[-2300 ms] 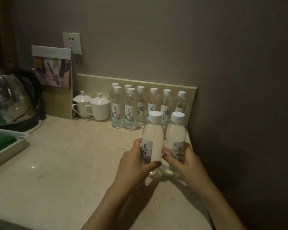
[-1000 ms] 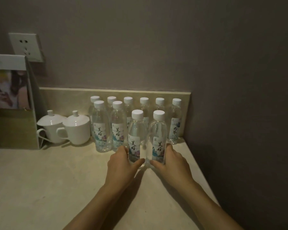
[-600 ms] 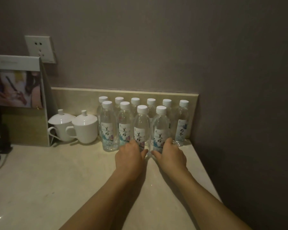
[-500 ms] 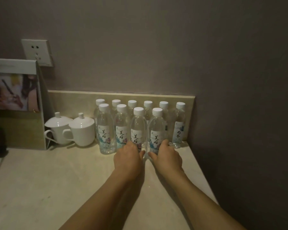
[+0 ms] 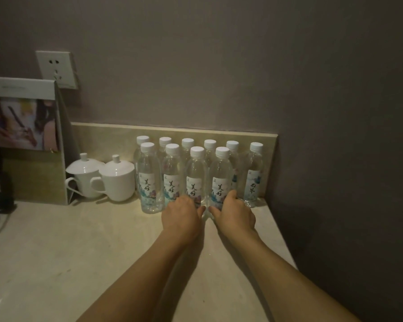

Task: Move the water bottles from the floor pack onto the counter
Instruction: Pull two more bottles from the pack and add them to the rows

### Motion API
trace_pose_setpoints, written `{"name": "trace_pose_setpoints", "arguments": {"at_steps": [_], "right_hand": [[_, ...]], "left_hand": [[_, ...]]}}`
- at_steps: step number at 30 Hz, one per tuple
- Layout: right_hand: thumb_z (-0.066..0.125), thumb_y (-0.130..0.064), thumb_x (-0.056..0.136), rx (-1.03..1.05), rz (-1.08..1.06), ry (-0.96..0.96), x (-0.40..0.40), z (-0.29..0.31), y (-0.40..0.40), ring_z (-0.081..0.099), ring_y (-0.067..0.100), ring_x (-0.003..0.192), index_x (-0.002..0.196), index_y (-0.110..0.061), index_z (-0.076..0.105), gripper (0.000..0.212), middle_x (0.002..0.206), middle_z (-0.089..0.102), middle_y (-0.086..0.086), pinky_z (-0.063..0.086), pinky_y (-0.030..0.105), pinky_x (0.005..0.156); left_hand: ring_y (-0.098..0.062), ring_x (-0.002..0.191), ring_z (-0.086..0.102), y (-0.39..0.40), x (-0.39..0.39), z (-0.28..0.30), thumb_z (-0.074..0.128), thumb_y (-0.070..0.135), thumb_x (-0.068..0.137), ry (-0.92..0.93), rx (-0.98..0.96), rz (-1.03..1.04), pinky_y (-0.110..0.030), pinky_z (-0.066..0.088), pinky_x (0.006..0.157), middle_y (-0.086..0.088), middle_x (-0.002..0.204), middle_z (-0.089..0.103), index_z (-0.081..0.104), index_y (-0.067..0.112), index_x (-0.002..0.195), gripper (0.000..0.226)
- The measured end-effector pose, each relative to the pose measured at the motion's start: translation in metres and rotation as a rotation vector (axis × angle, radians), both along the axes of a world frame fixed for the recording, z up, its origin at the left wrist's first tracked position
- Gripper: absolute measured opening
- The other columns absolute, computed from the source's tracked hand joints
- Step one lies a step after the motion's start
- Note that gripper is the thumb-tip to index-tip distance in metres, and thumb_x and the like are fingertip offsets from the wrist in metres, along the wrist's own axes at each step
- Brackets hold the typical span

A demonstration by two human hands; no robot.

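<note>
A: Largest first: we see the pale beige stone tabletop (image 5: 84, 256), ending at a low backsplash in the corner of grey walls. What stands on it?

B: At left, a folded card stand with a colourful printed picture (image 5: 21, 122); beside it, two white lidded ceramic cups (image 5: 116, 180), touching each other.

A: And the clear plastic water bottles with white caps (image 5: 149, 180)?

B: We count ten, upright in two rows against the backsplash: six behind, four in front.

A: The hands?

B: Our left hand (image 5: 182, 217) grips the third front bottle (image 5: 196, 177) low down, fingers curled round its base. Our right hand (image 5: 234, 214) likewise holds the fourth front bottle (image 5: 221, 180), which stands touching the third.
</note>
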State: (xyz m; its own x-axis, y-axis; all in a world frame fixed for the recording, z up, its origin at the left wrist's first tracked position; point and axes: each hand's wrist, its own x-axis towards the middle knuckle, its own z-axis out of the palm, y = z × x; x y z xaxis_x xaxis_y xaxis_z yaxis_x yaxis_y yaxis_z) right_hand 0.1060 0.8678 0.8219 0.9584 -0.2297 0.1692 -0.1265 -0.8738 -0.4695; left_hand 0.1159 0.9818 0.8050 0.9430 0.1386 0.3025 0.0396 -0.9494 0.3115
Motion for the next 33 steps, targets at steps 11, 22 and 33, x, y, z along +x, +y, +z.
{"name": "trace_pose_setpoints", "arguments": {"at_steps": [11,22,33], "right_hand": [[0.060,-0.045,0.090,0.030,0.036,0.005,0.008,-0.007,-0.004,0.056,0.034,0.118,0.126,-0.011,0.037,0.055,0.128,0.057,0.014,0.046,0.041,0.090],[0.058,-0.045,0.092,0.027,0.076,0.036,0.012,-0.007,-0.010,0.053,0.035,0.122,0.139,-0.007,0.028,0.067,0.135,0.053,0.015,0.046,0.042,0.093],[0.051,-0.054,0.092,0.005,0.016,-0.078,0.008,-0.027,-0.005,0.058,0.035,0.111,0.123,-0.011,0.042,0.053,0.125,0.057,0.012,0.044,0.037,0.075]], "left_hand": [[-0.029,0.106,0.064,-0.006,0.000,0.000,0.054,0.049,0.095,-0.020,-0.098,0.051,-0.037,0.051,0.083,-0.010,0.111,0.067,0.060,0.010,0.115,0.045],[-0.031,0.105,0.064,-0.008,0.000,-0.002,0.059,0.050,0.091,-0.035,-0.213,0.078,-0.038,0.051,0.083,-0.011,0.111,0.068,0.061,0.011,0.115,0.046],[-0.032,0.106,0.063,-0.006,-0.002,-0.004,0.058,0.051,0.091,-0.034,-0.236,0.064,-0.040,0.051,0.083,-0.012,0.110,0.067,0.058,0.011,0.118,0.048]]}}
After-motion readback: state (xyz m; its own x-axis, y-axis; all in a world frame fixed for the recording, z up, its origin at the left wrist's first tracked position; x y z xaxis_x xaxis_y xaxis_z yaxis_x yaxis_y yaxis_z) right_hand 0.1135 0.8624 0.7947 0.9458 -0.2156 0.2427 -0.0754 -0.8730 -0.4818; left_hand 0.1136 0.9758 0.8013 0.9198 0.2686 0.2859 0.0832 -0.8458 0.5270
